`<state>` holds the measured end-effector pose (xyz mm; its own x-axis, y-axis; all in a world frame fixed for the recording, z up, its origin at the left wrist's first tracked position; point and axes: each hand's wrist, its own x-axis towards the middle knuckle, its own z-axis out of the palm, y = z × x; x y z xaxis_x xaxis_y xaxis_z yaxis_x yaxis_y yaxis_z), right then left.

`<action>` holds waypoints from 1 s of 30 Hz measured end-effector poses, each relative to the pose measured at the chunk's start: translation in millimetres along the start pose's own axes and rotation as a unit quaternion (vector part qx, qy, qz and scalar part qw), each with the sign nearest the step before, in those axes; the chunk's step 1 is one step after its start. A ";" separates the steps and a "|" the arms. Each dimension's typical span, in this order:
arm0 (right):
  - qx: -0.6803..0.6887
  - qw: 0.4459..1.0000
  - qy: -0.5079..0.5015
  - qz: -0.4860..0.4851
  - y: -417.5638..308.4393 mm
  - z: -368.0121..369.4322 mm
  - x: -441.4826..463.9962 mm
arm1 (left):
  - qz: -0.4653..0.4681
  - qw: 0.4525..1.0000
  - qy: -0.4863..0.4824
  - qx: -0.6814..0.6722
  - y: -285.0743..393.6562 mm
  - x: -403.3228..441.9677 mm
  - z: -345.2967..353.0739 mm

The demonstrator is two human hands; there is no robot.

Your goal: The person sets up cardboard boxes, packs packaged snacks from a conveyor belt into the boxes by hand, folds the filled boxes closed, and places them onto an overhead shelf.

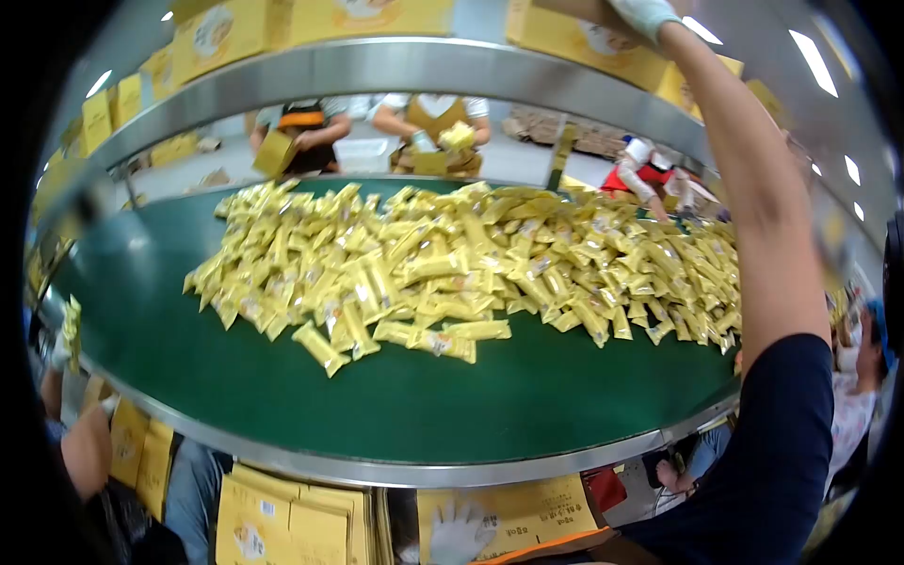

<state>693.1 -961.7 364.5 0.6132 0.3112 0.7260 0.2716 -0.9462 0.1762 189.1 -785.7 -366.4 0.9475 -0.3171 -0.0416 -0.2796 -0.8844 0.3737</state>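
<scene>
My right arm reaches up to the overhead shelf. My gloved right hand (645,13), cut off by the top edge of the view, is closed against the side of a brown cardboard box (586,8). Low in the view, my gloved left hand (460,535) lies with its fingers spread on a flat yellow carton (532,508) with printed lettering. Between my hands, on the green conveyor belt (433,400), is a big heap of small yellow wrapped packets (443,254).
Yellow cartons line the metal overhead shelf (377,64). More flat cartons (282,518) stand below the belt's metal edge (405,474). Co-workers (311,132) work across the belt, and others are at my left (85,447) and right (852,405).
</scene>
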 end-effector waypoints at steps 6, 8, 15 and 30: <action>-0.009 0.937 0.299 -0.183 20.9 90.3 -28.8 | -0.189 0.978 0.089 0.007 14.2 12.3 -64.6; 0.198 0.925 0.216 -0.243 -35.9 80.1 -146.9 | -0.275 0.956 0.104 -0.021 11.7 8.8 -75.4; 0.598 0.637 -0.473 0.111 -105.8 69.9 -670.6 | -0.411 0.859 0.062 -0.299 -13.7 -6.2 -92.5; 0.564 0.578 -0.351 0.475 -76.9 0.4 -849.8 | -0.301 0.845 0.187 -0.400 65.1 -90.1 -150.2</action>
<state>151.4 -1153.4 -266.3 0.9250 0.0334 -0.3784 -0.3664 -0.1843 -0.9120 108.8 -763.3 -199.2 0.9050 0.3712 -0.2077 0.3236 -0.2839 0.9026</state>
